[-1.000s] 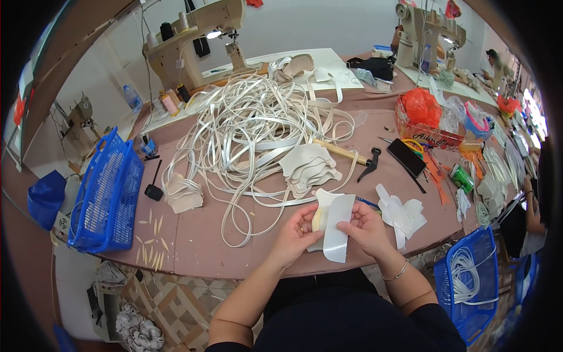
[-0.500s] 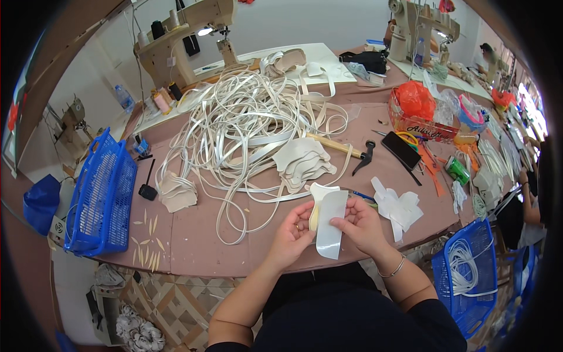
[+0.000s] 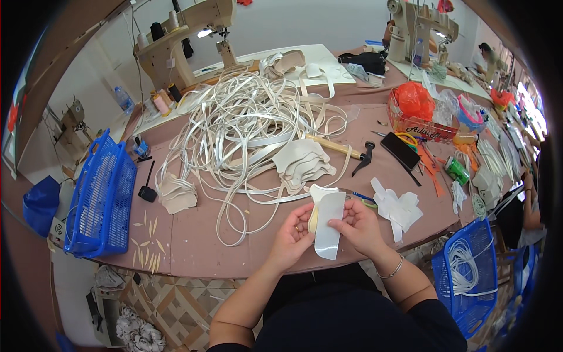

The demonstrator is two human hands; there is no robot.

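left hand (image 3: 290,239): fingers grasping cream piece (image 3: 315,218) | right hand (image 3: 365,230): fingers grasping glossy white strip (image 3: 329,227) overlapping it | both above table's (image 3: 193,243) near edge | farther: stacked pieces (image 3: 300,159), hammer (image 3: 335,146) | right: white scraps (image 3: 399,209) | left: blue baskets (image 3: 117,202)

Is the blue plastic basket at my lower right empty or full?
Partly full: the blue plastic basket holds a loose coil of white cord, with bare mesh showing below.
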